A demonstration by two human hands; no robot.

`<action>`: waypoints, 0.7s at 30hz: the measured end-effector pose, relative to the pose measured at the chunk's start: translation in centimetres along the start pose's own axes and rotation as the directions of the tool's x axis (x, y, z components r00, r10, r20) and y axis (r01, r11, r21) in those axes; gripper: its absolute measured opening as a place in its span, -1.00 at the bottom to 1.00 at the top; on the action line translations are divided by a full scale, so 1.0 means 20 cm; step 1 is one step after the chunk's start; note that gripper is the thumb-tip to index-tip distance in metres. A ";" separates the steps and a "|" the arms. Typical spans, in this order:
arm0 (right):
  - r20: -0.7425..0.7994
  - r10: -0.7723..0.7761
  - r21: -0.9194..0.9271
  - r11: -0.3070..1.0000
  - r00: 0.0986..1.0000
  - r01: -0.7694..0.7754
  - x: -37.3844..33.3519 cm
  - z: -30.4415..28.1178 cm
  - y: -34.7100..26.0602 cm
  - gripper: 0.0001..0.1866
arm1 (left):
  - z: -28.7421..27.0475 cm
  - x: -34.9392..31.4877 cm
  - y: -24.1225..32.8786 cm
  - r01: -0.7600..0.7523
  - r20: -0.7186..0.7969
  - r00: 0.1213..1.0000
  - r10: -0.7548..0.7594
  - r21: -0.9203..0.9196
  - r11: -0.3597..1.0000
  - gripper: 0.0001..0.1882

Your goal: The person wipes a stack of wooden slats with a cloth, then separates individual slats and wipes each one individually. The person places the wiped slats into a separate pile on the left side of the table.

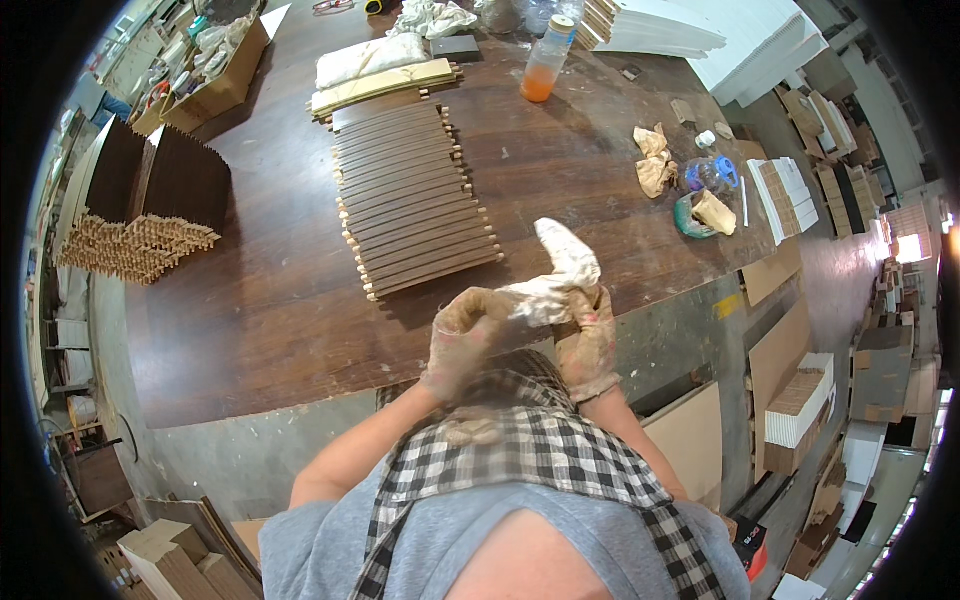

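Observation:
A crumpled white cloth (562, 272) is bunched up just over the near edge of the table. My right hand (588, 345), in a stained work glove, is closed on its lower right part. At the cloth's left end is my left hand (465, 335), gloved too, with curled fingers pinching it; this hand is slightly blurred. Beyond my left hand lies a long row of dark brown wooden slats (415, 195) with pale pegs at their ends. A yellowish bundle of strips (385, 88) and a white cloth pad (370, 60) lie at its far end.
On the brown table (270, 330), a tall stack of dark slats (150, 195) stands at left. A bottle of orange liquid (548, 62) stands at the back. A green tub (697, 215) and crumpled tan gloves (654, 160) lie right. An open carton (215, 80) sits far left.

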State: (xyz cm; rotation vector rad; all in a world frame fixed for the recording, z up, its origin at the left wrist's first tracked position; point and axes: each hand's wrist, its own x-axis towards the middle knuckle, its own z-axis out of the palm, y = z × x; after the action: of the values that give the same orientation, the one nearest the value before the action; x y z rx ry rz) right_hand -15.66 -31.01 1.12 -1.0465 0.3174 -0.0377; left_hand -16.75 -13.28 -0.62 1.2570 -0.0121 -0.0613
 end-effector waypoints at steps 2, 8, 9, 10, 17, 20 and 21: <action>0.020 0.019 0.206 0.978 1.000 -0.023 0.06 -0.08 0.00 -0.81 | -0.05 -0.02 -0.02 0.099 0.032 0.994 -0.103 0.109 0.989 -0.90; 0.066 -0.259 -0.182 0.946 0.964 0.267 0.11 -0.18 0.05 -0.69 | 0.06 -0.01 0.07 0.080 0.018 0.997 -0.081 0.058 0.995 -0.37; 0.079 -0.287 -0.245 0.923 0.955 0.298 0.09 -0.13 0.05 -0.68 | 0.11 0.02 0.14 0.075 0.095 0.991 -0.099 0.227 0.971 -0.28; 0.105 -0.206 -0.213 0.951 0.973 0.224 0.03 -0.02 -0.01 -0.67 | 0.11 0.03 0.06 -0.049 0.095 0.995 0.015 0.364 0.930 -0.26; 0.224 0.072 -0.340 0.940 0.972 0.009 0.00 -0.10 -0.01 -0.93 | 0.13 0.06 -0.01 0.124 0.098 0.987 -0.129 0.049 0.991 -0.54; 0.196 -0.192 -0.353 0.901 0.962 0.252 0.06 -0.10 -0.02 -0.76 | 0.13 0.09 0.02 0.028 0.080 0.996 -0.041 0.166 0.986 -0.54; 0.195 -0.289 -0.370 0.863 0.937 0.343 0.07 -0.09 -0.04 -0.70 | 0.11 0.10 0.00 -0.012 0.075 0.997 -0.008 0.263 0.965 -0.54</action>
State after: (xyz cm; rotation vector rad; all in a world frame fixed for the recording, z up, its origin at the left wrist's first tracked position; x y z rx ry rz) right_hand -14.76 -33.24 0.69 -1.4954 0.0231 -0.2067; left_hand -14.94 -15.51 0.10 1.5199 -0.0894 -0.1081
